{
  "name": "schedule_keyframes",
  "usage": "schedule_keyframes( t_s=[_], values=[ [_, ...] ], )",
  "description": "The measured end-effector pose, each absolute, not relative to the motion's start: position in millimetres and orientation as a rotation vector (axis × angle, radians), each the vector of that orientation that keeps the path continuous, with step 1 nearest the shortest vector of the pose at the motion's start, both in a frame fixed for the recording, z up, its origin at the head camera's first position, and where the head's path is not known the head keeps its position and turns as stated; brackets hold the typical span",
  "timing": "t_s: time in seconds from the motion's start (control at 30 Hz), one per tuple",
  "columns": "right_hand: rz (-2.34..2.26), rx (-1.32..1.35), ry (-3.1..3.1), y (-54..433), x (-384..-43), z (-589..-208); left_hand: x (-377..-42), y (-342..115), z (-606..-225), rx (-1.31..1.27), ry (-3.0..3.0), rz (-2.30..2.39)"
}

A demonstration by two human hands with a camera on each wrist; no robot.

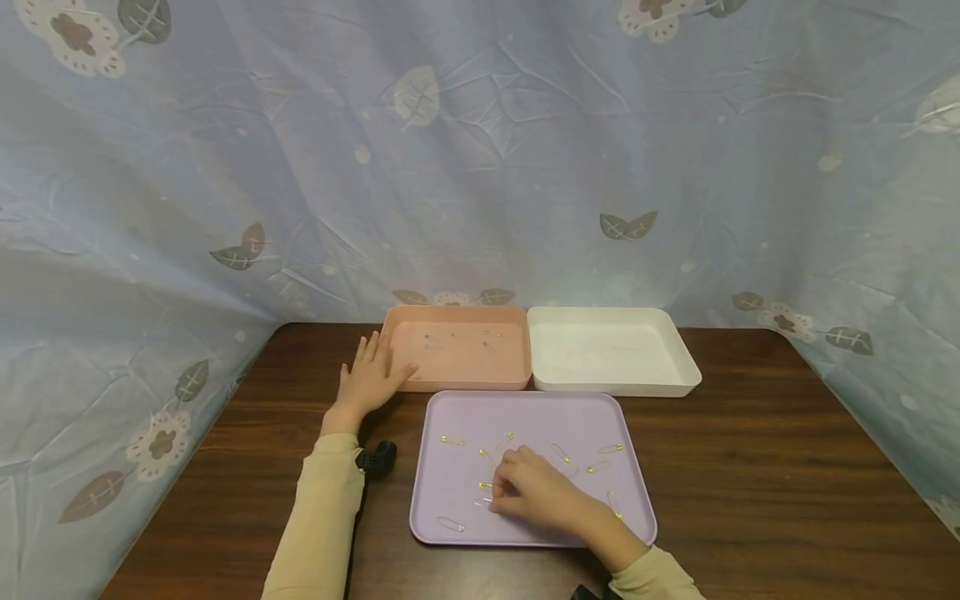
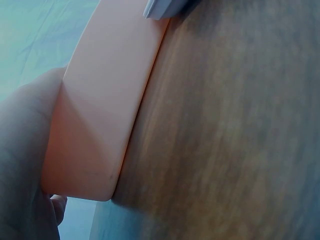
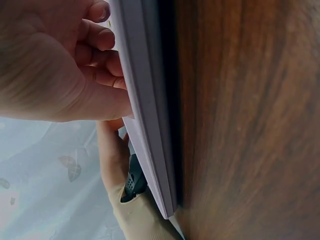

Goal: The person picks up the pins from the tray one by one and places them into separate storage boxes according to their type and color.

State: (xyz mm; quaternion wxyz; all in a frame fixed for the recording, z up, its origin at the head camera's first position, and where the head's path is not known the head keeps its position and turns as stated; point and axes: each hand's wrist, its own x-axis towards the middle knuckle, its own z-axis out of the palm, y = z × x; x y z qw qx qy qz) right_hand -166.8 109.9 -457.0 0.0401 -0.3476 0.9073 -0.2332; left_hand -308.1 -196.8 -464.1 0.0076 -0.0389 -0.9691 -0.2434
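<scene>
My right hand (image 1: 540, 493) is low over the lavender tray (image 1: 525, 407), its thumb and fingertips pinching the end of a silver safety pin (image 1: 481, 502). In the right wrist view the tray's rim (image 3: 145, 95) hides the pin. Another silver safety pin (image 1: 450, 524) lies near the tray's front left corner. Several gold safety pins, one a gold pin (image 1: 452, 440) at the left, are scattered around the hand. My left hand (image 1: 367, 383) rests with spread fingers at the left side of the pink tray (image 1: 457, 371), its thumb over the front rim.
Several silver safety pins (image 1: 490, 347) lie in the pink tray. A white tray (image 1: 611, 350) with nothing visible in it stands beside it on the right. The dark wooden table (image 1: 765, 467) meets a patterned curtain (image 1: 480, 183) at the back.
</scene>
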Motion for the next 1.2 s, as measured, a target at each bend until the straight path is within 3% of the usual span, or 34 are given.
schedule_keyframes(
  t_s=[0.53,0.77,1.2],
  values=[
    [-0.748,-1.184,2.756,108.4,-168.4,-459.5,-307.2,-196.3,-464.2,-0.123,-3.022,-0.778],
    [-1.011,-1.179,2.728,102.7,-179.2,-462.9,-308.8,-196.9,-463.3,-0.135,-3.022,-0.801],
    [-1.054,-1.12,2.756,100.0,-202.1,-449.2,-307.4,-195.9,-463.0,-0.128,-3.025,-0.792]
  ],
)
